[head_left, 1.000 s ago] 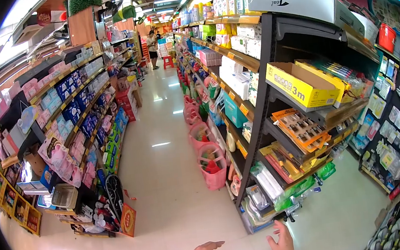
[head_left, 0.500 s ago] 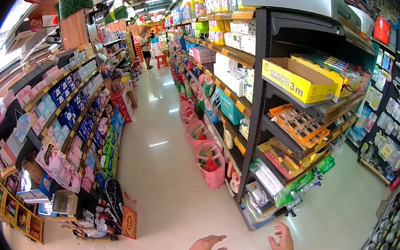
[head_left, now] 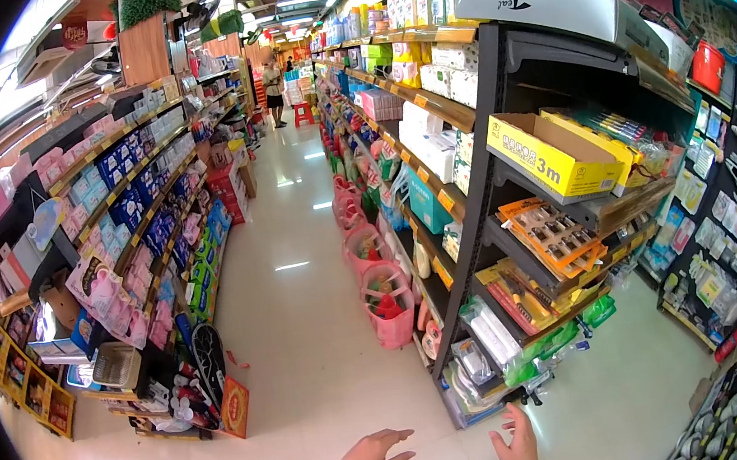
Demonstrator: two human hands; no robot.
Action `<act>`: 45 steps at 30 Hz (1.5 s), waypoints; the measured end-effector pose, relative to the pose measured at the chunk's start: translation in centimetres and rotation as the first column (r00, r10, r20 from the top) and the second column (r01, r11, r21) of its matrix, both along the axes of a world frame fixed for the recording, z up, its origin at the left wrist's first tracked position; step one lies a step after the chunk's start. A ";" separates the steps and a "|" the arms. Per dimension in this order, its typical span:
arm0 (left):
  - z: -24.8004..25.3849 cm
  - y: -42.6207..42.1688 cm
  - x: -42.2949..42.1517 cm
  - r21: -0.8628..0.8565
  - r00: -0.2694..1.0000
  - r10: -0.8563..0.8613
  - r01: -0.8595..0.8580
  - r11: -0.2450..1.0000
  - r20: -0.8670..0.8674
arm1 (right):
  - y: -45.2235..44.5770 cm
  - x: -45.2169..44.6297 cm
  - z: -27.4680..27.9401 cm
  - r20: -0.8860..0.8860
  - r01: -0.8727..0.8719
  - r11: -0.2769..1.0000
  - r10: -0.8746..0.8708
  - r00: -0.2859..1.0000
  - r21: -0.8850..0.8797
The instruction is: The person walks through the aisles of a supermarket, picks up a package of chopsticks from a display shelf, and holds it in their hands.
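At the bottom of the head view my left hand (head_left: 373, 459) reaches in from below, fingers stretched and apart, holding nothing. To its right my right hand (head_left: 515, 446) is raised with thumb and fingers spread, also bare. Neither touches anything. Nearest to my right hand is the end of a dark shelf unit (head_left: 479, 245). On its lowest level lie plastic-wrapped packages (head_left: 472, 359). Higher up are carded goods in orange packaging (head_left: 551, 232) and a yellow box marked 3m (head_left: 551, 155).
A tiled aisle (head_left: 283, 240) runs ahead between shelves. Pink baskets (head_left: 386, 305) stand along its right side. Packaged goods fill the left shelves (head_left: 124, 199), with an orange-red board (head_left: 235, 407) at their foot. Far off are a person (head_left: 273, 91) and a red stool (head_left: 303, 114).
The view has shifted slightly, so the right shelf sits a little further right. My hands have risen a touch in the picture and stay spread. The distant person's stance looks slightly different.
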State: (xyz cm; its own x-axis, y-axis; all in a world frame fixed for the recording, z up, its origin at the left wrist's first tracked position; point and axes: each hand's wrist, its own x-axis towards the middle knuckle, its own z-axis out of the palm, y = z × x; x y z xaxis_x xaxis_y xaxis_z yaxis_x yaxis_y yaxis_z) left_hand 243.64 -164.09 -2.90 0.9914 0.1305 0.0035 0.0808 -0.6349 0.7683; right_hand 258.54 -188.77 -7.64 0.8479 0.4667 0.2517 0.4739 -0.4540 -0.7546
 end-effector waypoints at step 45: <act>-0.2 -0.3 -2.1 -0.008 1.000 -0.016 0.016 1.000 -0.008 | 0.6 -2.8 0.9 -0.020 -0.022 1.000 0.021 1.000 -0.018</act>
State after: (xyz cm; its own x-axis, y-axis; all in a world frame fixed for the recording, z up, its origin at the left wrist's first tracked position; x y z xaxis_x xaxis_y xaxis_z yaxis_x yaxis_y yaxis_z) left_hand 241.56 -164.42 -3.06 0.9934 0.1146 -0.0056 0.0771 -0.6303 0.7725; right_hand 255.72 -188.17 -6.70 0.8423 0.4891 0.2266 0.4688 -0.4573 -0.7557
